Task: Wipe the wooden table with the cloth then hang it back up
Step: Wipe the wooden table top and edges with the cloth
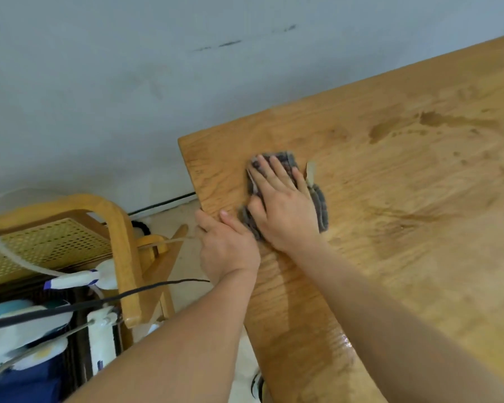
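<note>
Here the right hand [280,196] lies flat, fingers spread, pressing the grey cloth [320,205] onto the wooden table [405,199] near its far left corner; the left hand [227,245] grips the left edge, probably to brace; wiping seems unfinished.

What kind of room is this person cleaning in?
Probably a room in a home, perhaps a dining corner: a wooden table against a plain wall, a wood-and-cane chair beside it, and household clutter piled nearby.
</note>
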`<state>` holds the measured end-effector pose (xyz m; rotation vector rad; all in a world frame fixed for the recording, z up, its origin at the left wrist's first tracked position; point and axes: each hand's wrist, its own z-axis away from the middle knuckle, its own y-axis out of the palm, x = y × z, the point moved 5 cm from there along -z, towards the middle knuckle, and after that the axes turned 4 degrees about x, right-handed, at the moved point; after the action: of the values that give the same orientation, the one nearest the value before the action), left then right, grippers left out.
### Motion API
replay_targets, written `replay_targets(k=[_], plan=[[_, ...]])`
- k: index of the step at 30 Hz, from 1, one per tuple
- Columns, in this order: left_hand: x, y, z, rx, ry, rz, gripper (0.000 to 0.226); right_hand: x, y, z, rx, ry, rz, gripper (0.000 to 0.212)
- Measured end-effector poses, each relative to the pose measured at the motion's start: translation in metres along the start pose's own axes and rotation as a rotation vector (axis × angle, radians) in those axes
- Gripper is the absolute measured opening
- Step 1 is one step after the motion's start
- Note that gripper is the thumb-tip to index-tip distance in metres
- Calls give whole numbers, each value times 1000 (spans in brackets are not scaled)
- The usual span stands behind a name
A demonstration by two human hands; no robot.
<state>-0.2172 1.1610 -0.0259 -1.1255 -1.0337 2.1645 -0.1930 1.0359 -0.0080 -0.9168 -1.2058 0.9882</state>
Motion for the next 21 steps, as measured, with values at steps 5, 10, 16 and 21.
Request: replay_targets(k=[5, 10, 16, 21], plan=[[2, 2, -3, 23, 20, 26, 56, -66, -8, 121, -74, 367, 13, 61], [2, -2, -2, 83, 60, 83, 54, -95, -15, 127, -137, 901, -44, 61], [-7, -23, 1, 149, 106, 29, 49, -20, 5, 128, -55, 379, -92, 59], [-36, -4, 49, 265, 749, -243, 43, -103, -4, 237, -154, 807, -54, 66]])
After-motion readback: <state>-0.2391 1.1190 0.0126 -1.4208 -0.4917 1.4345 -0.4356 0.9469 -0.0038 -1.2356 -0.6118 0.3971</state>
